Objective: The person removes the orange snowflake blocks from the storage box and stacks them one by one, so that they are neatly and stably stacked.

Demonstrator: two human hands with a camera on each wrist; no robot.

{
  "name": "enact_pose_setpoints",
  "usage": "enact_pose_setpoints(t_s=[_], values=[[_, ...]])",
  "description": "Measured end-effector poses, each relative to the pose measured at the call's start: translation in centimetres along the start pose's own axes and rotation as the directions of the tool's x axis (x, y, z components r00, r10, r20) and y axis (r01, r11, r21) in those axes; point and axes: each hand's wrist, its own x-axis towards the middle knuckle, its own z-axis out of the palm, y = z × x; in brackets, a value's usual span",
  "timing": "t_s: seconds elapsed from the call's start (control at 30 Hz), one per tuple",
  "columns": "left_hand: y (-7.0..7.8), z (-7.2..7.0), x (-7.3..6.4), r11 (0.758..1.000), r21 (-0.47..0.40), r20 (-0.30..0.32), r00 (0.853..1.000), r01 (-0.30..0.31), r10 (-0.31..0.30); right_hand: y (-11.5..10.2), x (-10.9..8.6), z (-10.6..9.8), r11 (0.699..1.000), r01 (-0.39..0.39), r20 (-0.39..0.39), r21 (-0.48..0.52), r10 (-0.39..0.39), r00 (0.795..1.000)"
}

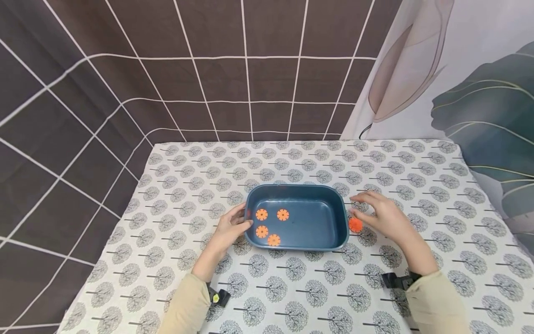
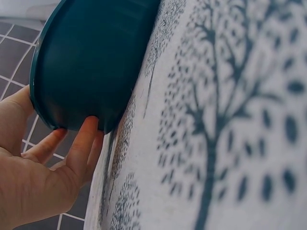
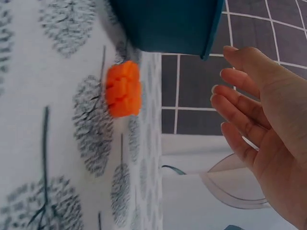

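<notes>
A dark blue plastic tub (image 1: 300,228) stands on the tablecloth, with several flat orange notched discs (image 1: 282,214) lying inside toward its left end. My left hand (image 1: 230,227) holds the tub's left end, thumb at the rim; in the left wrist view the fingertips (image 2: 91,122) rest against its outer wall. Just outside the tub's right end lies an orange notched piece (image 1: 355,225), thick like stacked discs in the right wrist view (image 3: 123,89). My right hand (image 1: 381,213) hovers over and beside this piece, fingers loosely bent and apart from it, holding nothing.
A white tablecloth (image 1: 292,292) printed with grey trees covers the table. Behind it hangs a dark curtain (image 1: 217,79) with white grid lines, and a pale leaf-patterned curtain (image 1: 479,55) at the right. Each wrist wears a black strap (image 1: 402,280).
</notes>
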Motion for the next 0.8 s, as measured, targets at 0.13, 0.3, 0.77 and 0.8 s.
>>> enact_pose_setpoints(t_s=[0.13,0.3,0.77,0.8], values=[[-0.2,-0.1,0.2,1.000,-0.005,0.000,1.000,0.004,-0.004,-0.2,0.8,0.4,1.000,0.010,-0.030,0.011,-0.010,1.000],[-1.3,-0.2,1.1,1.000,-0.022,0.006,1.000,-0.004,0.004,-0.8,1.7,2.0,0.996,0.012,-0.084,0.084,-0.005,0.996],[-2.4,-0.4,1.9,1.000,-0.013,0.004,1.000,-0.007,0.007,-3.9,4.5,6.3,0.986,0.037,0.000,0.163,-0.037,0.999],[-2.1,-0.5,1.6,1.000,-0.004,0.006,1.000,-0.007,0.007,-4.2,4.6,6.6,0.986,0.037,0.012,0.162,-0.039,0.999]])
